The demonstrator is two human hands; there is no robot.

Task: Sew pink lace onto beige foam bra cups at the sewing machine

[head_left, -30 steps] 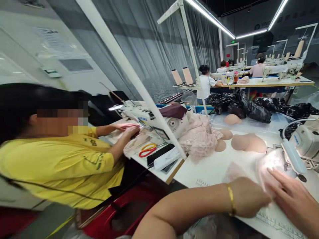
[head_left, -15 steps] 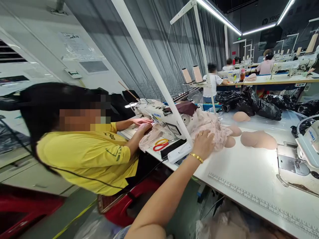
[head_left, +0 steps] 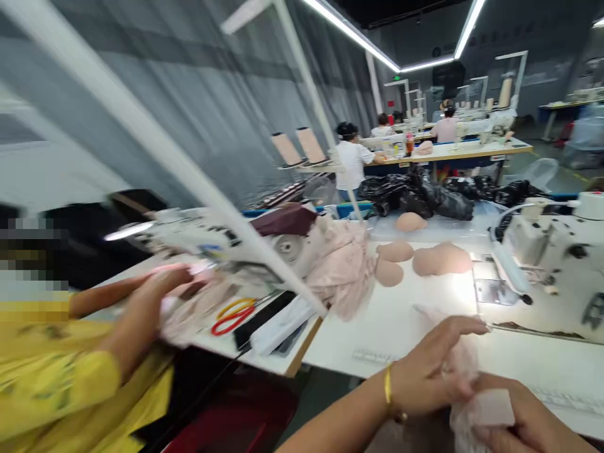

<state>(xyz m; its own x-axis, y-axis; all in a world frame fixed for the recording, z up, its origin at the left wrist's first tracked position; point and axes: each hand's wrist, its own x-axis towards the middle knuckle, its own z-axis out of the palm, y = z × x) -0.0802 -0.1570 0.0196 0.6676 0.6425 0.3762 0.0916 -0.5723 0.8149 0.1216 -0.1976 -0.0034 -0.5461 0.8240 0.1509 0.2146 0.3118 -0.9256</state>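
Observation:
My left hand, with a gold bracelet at its wrist, is at the front of the white sewing table, its thumb and fingers curled about a strip of pale pink lace fabric. Beside it, my right hand grips the lower part of the same fabric, where a small pale square piece shows. Motion blurs the fingertips. Beyond my hands lie several beige bra cups. A heap of pink lace garments rests farther left.
At right stands a white sewing machine with its metal plate. A co-worker in a yellow shirt works at the machine on the left, near red-and-yellow scissors. A white slanted pole crosses the view. Black plastic bags lie behind.
My view has swung right. My left hand has left the lace heap and come to the table's front edge. My right hand has entered view, with lace fabric now between both hands.

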